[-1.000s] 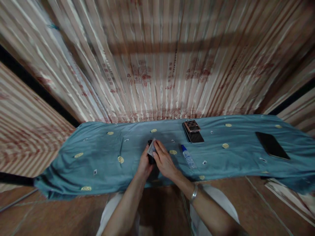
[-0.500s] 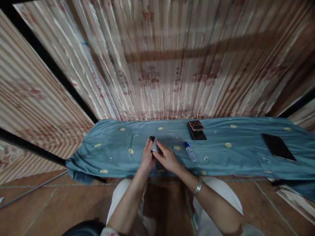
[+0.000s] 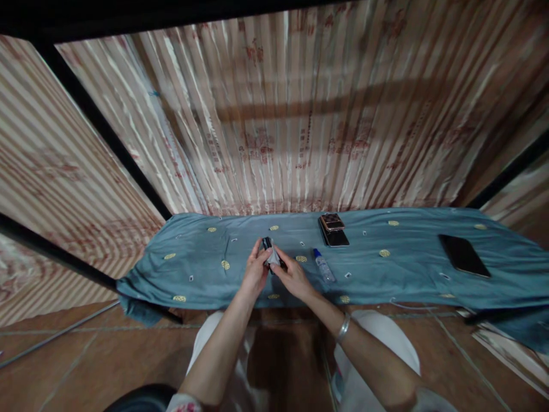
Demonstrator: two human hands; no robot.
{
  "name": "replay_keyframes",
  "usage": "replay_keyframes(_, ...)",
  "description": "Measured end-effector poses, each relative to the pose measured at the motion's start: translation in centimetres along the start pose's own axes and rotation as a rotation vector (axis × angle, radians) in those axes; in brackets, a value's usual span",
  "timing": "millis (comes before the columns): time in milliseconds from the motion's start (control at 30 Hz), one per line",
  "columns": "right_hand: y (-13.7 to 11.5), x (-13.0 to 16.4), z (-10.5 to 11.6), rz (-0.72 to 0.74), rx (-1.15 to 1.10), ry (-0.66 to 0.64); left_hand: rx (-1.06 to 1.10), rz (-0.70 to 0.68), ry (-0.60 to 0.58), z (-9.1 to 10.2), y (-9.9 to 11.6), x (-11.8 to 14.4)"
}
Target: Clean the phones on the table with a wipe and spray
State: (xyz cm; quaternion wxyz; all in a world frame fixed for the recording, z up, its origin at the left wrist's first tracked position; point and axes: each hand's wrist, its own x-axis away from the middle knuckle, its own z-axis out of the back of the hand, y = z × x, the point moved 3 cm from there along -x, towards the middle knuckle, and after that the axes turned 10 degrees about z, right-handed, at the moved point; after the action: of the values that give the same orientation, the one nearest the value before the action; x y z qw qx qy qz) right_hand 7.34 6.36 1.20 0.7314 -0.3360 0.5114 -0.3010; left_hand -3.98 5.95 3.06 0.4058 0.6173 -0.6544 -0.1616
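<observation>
My left hand (image 3: pixel 256 272) is closed around a small, dark, flat device (image 3: pixel 266 243) that looks like a phone, held above the cloth-covered surface. A grey wiping cloth (image 3: pixel 273 257) lies against the device, pinched in the fingers of my right hand (image 3: pixel 295 278). The hands and cloth hide much of the device. To the right of my right hand, a clear bottle with a blue cap (image 3: pixel 323 265) lies on the surface. Behind it are two stacked dark, flat devices (image 3: pixel 334 230), the upper one smaller with a patterned face.
A blue-green patterned sheet (image 3: pixel 240 286) covers the long, narrow surface. Far right lies a black tablet-like slab (image 3: pixel 463 255). Striped curtains (image 3: pixel 274 143) hang behind and at the sides, between black frame poles (image 3: pixel 103 126). Below is a brown tiled floor (image 3: pixel 86 366).
The device has turned in my hands, so more of its dark side shows beside the grey cloth. My view has tilted up and shifted slightly right.
</observation>
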Motion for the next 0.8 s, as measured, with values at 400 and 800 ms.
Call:
replay_keyframes(400,4.2,-2.9,1.8,-0.222,-0.142,0.146,-0.165,-0.049,-0.153,-0.2,-0.9,-2.9)
replay_keyframes(800,0.6,-3.9,1.6,-0.001,0.208,-0.148,-0.432,-0.137,-0.013,3.8,-0.9,-5.2)
